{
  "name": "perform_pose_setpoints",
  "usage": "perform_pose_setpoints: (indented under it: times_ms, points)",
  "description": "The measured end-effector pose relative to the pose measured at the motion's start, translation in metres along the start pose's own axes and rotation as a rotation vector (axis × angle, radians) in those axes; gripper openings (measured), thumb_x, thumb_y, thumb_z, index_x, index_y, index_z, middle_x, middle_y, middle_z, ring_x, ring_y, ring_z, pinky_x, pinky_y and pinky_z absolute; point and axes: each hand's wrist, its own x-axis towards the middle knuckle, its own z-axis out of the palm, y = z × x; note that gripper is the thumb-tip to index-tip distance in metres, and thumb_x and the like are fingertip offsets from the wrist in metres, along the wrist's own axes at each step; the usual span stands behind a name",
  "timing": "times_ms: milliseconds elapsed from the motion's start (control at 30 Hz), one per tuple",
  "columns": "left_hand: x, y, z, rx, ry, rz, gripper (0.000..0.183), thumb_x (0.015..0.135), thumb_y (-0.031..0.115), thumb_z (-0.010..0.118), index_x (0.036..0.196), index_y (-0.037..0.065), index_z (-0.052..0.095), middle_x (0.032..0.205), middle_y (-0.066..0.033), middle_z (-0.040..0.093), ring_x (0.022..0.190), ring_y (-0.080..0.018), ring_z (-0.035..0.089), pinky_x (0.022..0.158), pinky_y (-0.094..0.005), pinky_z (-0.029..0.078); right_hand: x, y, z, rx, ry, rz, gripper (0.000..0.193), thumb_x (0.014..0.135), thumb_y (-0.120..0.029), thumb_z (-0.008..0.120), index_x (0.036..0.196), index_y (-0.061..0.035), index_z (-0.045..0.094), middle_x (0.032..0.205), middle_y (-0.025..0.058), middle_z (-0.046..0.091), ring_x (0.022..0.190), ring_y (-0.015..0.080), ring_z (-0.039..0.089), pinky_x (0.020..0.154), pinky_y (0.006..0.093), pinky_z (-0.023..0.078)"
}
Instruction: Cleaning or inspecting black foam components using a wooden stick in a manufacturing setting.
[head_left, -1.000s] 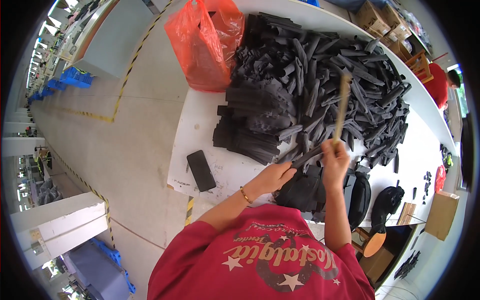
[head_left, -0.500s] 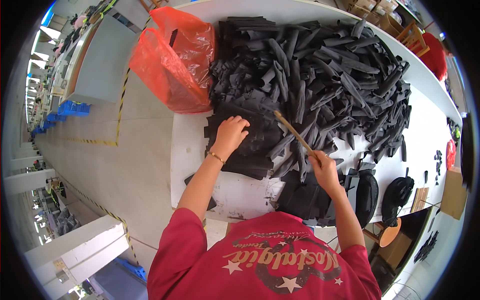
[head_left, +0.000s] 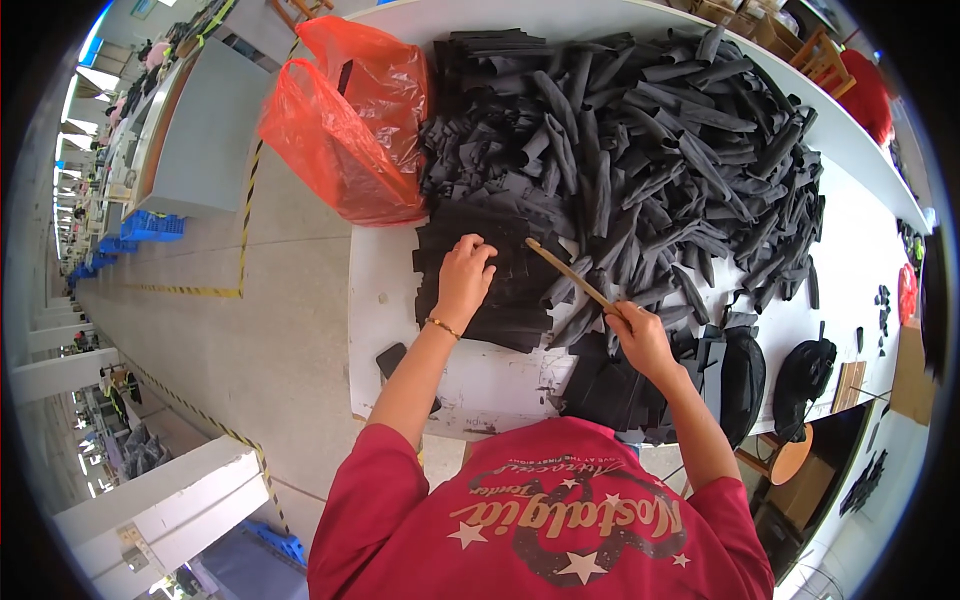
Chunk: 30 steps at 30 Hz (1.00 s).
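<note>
My left hand (head_left: 463, 274) rests with fingers curled on a flat stack of black fabric pieces (head_left: 490, 275) near the left end of the white table (head_left: 390, 300). My right hand (head_left: 640, 335) grips a thin wooden stick (head_left: 570, 275) whose far end points up-left onto that stack. Beyond both hands a big heap of curled black strips (head_left: 650, 150) covers the table's middle. A lower pile of flat black pieces (head_left: 610, 385) lies under my right wrist at the near edge.
A red plastic bag (head_left: 345, 130) hangs off the table's far left corner. A dark phone-like slab (head_left: 392, 360) lies near the front left edge. Black bags (head_left: 810, 375) and an orange stool (head_left: 790, 455) are at the right. Grey floor with yellow-black tape (head_left: 240, 240) lies left.
My left hand has reached forward from the near edge onto the flat black stack. My right hand has swung the stick down from upright to point left over the stack.
</note>
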Motion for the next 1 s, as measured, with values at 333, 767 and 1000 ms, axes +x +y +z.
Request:
perform_pose_setpoints:
  times_ms: [333, 767, 1000]
  points:
    - [0.028, 0.047, 0.023, -0.101, 0.076, 0.190, 0.014, 0.071, 0.011, 0.072, 0.084, 0.009, 0.068, 0.085, -0.0033, 0.057, 0.087, -0.0237, 0.054, 0.075, -0.0341, 0.047, 0.038, -0.001, 0.058, 0.290, 0.134, 0.160, 0.025, 0.084, -0.013, 0.065, 0.107, -0.0020, 0.060, 0.070, 0.0148, 0.059, 0.059, 0.0231, 0.055, 0.061, 0.0317, 0.046]
    - [0.029, 0.045, 0.024, -0.246, 0.001, 0.186, 0.005, 0.075, 0.012, 0.069, 0.077, 0.010, 0.065, 0.083, -0.0010, 0.057, 0.087, -0.0247, 0.051, 0.074, -0.0366, 0.043, -0.021, 0.027, -0.021, 0.043, 0.111, 0.341, 0.022, 0.091, -0.022, 0.056, 0.107, -0.0072, 0.061, 0.074, 0.0211, 0.063, 0.072, 0.0387, 0.064, 0.063, 0.0449, 0.048]
    - [0.025, 0.048, 0.012, -0.278, -0.021, 0.166, 0.004, 0.078, 0.016, 0.068, 0.080, 0.012, 0.067, 0.086, 0.0013, 0.058, 0.093, -0.0231, 0.049, 0.079, -0.0354, 0.040, -0.030, 0.013, -0.058, -0.219, -0.065, 0.101, 0.022, 0.091, -0.021, 0.056, 0.110, -0.0107, 0.063, 0.075, 0.0192, 0.064, 0.071, 0.0366, 0.063, 0.062, 0.0442, 0.049]
